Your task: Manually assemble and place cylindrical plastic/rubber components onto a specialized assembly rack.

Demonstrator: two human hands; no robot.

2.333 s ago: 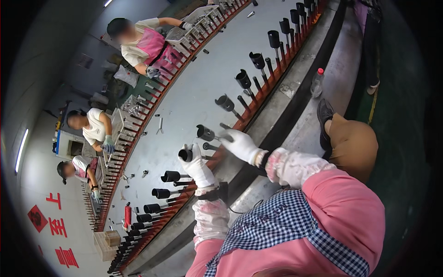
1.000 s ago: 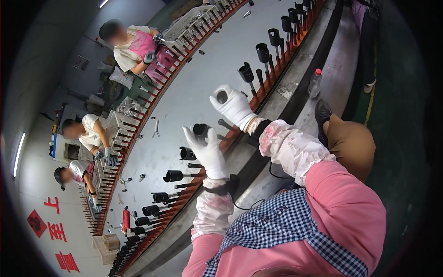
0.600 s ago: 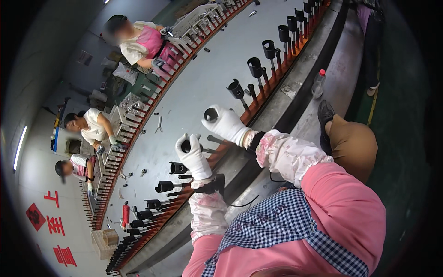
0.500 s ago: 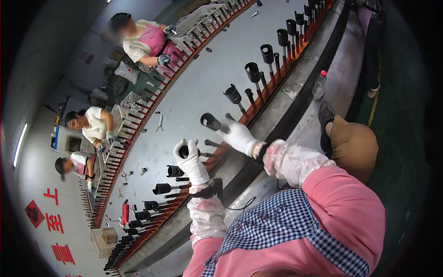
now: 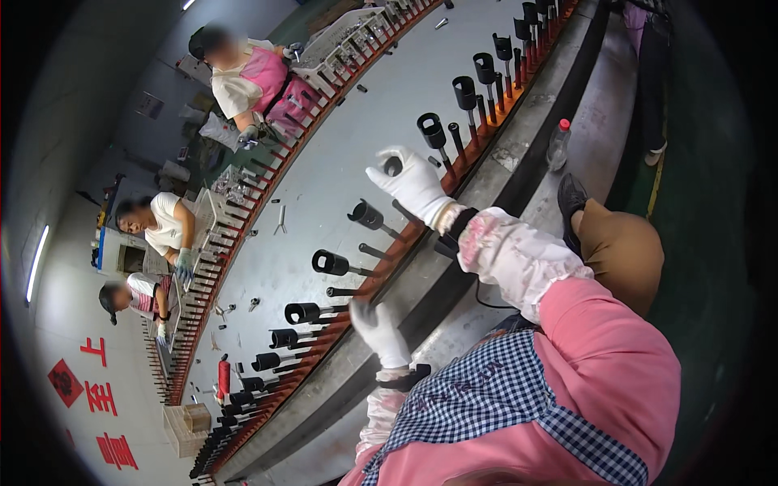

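Note:
My right hand [image 5: 408, 182], in a white glove, curls its thumb and fingers around a black slotted cup [image 5: 393, 166] on the far side of the row. My left hand [image 5: 379, 332], gloved in white too and slightly blurred, hovers at the orange-brown edge of the table. Its fingers reach toward a slim black peg [image 5: 345, 292], and nothing shows in them. Between the hands, another black cup [image 5: 366, 215] and a cup with a round opening [image 5: 330, 262] stick out on their stems. A thin black peg [image 5: 374, 252] lies between those two.
More black cups [image 5: 301, 313] line the curved grey table [image 5: 324, 146]. A red cylinder [image 5: 224, 377] and small loose metal parts lie on it. Co-workers [image 5: 255, 81] work along the opposite edge beside white baskets [image 5: 344, 36]. A red-capped bottle [image 5: 558, 146] stands on my right.
My right hand has moved up the row from one cup to the one beyond it. My left hand has let go of its cup and drawn back toward me.

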